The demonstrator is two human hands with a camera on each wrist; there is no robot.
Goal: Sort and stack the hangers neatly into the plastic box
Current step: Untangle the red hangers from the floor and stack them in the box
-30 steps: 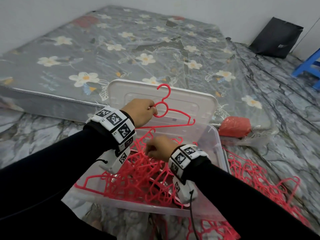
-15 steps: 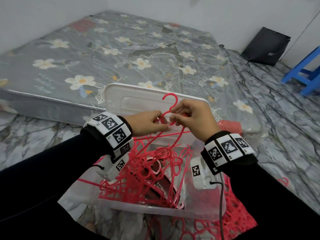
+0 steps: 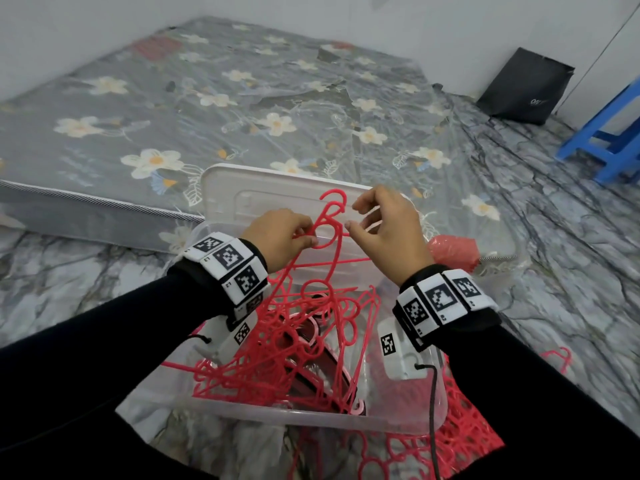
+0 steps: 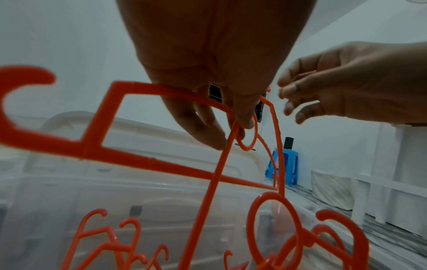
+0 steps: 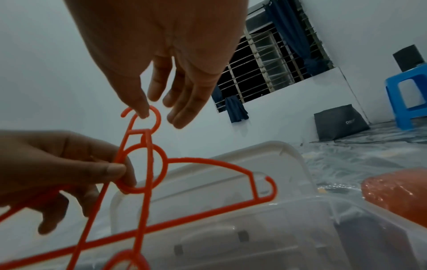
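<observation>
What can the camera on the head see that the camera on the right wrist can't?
Only the head view shows the grey flowered mattress, the tangled pile of red plastic hangers in the clear plastic box, and more hangers on the floor beside it.

Only the right wrist view shows the barred window with dark blue cloth hanging on it.

Both show the left hand pinching the ring of a red hanger, the open right hand by its hook, the blue plastic stool and the black bag.

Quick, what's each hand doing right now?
Left hand: pinching the red hangers at the ring.
Right hand: open, fingers loose by the hook, gripping nothing.
</observation>
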